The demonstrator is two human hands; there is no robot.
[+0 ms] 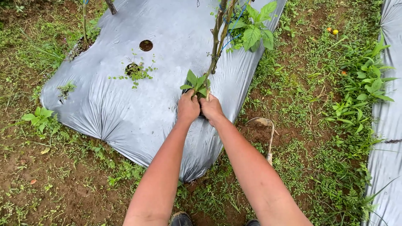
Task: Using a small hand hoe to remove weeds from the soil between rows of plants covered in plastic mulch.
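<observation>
Plant: a leafy green weed (196, 83) grows at the foot of a woody stem, coming up through the grey plastic sheet; both hands meet at its base.
Left hand: the left hand (188, 107) is closed into a fist around the bottom of the weed, knuckles up, with the leaves sticking out just above it.
Right hand: the right hand (211, 108) is closed too, touching the left hand side by side and gripping the same clump low down; the fingers are tucked under and cannot be seen.
Stem: the woody stem (217, 39) rises straight up from just beyond the fists, with a thin blue string (235, 25) running along its upper part.
Leaves higher up: a bunch of broad green leaves (253, 27) branches off the stem, well above the grip and a little to its right.
Sheet: the grey plastic sheet (138, 104) lies under and around the hands, wrinkled at its near edge, which ends just below the forearms.
Holes: to the left of the grip, a round hole (145, 45) shows dark soil, and nearer to it a second hole is filled with small weeds (135, 71).
Tool: a hand hoe (268, 134) with a curved blade lies on the ground to the right of the grip, near the right forearm.
Ground: brown soil (63, 188) with low green growth surrounds the sheet.
Far right: a second grey sheet (387, 125) runs along the edge, well apart from the hands.
Feet: two shoe tips (181, 218) show below the arms.
</observation>
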